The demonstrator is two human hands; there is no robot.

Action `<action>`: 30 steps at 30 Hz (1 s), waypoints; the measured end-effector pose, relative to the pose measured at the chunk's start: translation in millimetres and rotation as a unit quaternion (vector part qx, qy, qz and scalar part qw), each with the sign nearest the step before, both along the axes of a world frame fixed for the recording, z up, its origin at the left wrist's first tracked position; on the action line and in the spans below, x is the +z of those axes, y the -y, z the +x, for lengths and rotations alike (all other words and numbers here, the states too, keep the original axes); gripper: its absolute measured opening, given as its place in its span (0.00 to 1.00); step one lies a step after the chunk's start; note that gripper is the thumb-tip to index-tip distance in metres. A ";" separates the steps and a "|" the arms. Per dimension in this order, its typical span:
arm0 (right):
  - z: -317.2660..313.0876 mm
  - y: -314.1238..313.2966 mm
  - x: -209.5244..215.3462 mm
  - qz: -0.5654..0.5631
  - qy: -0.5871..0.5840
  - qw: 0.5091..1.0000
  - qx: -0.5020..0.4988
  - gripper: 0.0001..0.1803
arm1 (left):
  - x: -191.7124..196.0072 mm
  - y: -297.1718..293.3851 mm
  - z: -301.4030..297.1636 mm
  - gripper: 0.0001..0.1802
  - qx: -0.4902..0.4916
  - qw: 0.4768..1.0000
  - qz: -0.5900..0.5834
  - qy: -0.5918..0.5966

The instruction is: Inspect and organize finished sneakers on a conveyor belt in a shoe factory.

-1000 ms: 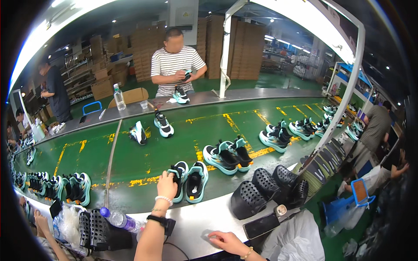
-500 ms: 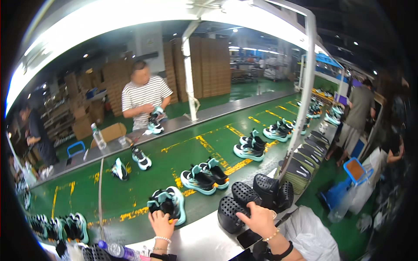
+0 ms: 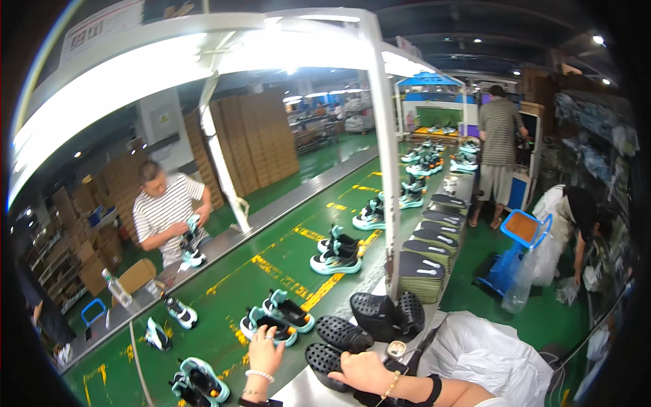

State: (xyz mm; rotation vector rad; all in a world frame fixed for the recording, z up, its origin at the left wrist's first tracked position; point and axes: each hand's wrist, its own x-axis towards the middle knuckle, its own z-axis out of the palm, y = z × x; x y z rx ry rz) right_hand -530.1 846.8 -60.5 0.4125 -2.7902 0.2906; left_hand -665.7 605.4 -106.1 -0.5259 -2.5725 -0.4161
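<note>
Sneakers (image 3: 288,311), two nearest pairs, on green conveyor (image 3: 217,319): one lower left, one at left hand (image 3: 266,351), fingers parted, grip cannot be told. Black clogs (image 3: 344,333), four; right hand (image 3: 365,372) half-curled at the nearest, hold unclear. Farther: single sneakers (image 3: 181,313), two; striped-shirt person (image 3: 159,210), one.

You have a broad lamp (image 3: 129,68) glowing to your left, with brown box stacks (image 3: 254,146) and a pale pillar (image 3: 152,112) beyond. Green floor (image 3: 468,271) spreads to your right; far off, a blue canopy (image 3: 428,79) sits under a dark ceiling (image 3: 461,17).
</note>
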 end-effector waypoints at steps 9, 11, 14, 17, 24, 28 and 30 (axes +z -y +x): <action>13.3 -6.5 10.6 -0.095 0.026 0.995 0.014 0.26 | -74.0 -67.1 -103.8 0.30 0.054 0.975 -0.104 0.190; 14.2 -8.9 11.7 -0.104 0.005 0.995 0.008 0.26 | -79.6 -48.2 -93.5 0.30 0.047 0.981 -0.074 0.176; 16.5 -9.1 17.4 -0.117 0.075 0.990 -0.006 0.23 | -63.1 -17.1 -39.5 0.30 0.107 0.968 -0.085 0.210; 10.3 -15.5 6.7 -0.055 -0.051 0.997 -0.010 0.35 | -60.1 1.9 4.5 0.28 0.117 0.962 -0.053 0.239; -7.5 9.6 81.1 -0.115 -0.072 0.990 0.031 0.32 | -17.4 42.6 64.0 0.20 0.169 0.947 0.272 0.000; -34.9 118.8 52.5 0.001 0.064 0.985 0.160 0.28 | -78.0 129.2 29.8 0.30 0.179 0.931 0.317 -0.014; -68.7 172.5 18.1 0.051 0.155 0.975 0.152 0.30 | -84.5 135.2 27.7 0.26 0.201 0.880 0.408 0.136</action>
